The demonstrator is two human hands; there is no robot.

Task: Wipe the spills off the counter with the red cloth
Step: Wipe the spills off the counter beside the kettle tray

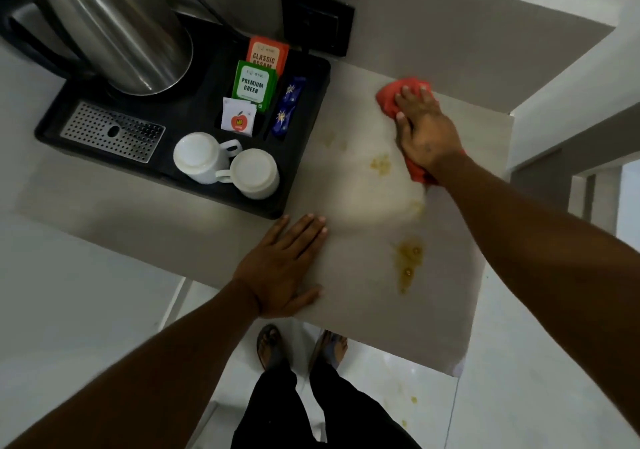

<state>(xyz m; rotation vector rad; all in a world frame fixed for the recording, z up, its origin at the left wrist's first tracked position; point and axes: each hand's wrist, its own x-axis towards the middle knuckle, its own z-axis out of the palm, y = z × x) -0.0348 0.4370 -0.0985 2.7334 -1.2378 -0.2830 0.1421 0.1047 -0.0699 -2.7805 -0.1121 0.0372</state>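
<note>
1. The pale counter (363, 310) carries yellowish spills (408, 258) near its front edge.
2. My right hand (424, 133) presses flat on the red cloth (389, 100) at the far edge.
3. My left hand (282, 268) lies spread, empty.
4. The cloth's middle is hidden under my palm.

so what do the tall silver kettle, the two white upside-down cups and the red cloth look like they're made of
Tall silver kettle: looks like brushed stainless steel, with streaky reflections down its body. Two white upside-down cups: probably glazed ceramic, being smooth, opaque and faintly glossy. Red cloth under the right hand: soft woven fabric, bunched and folded; the fibre cannot be told.
</note>
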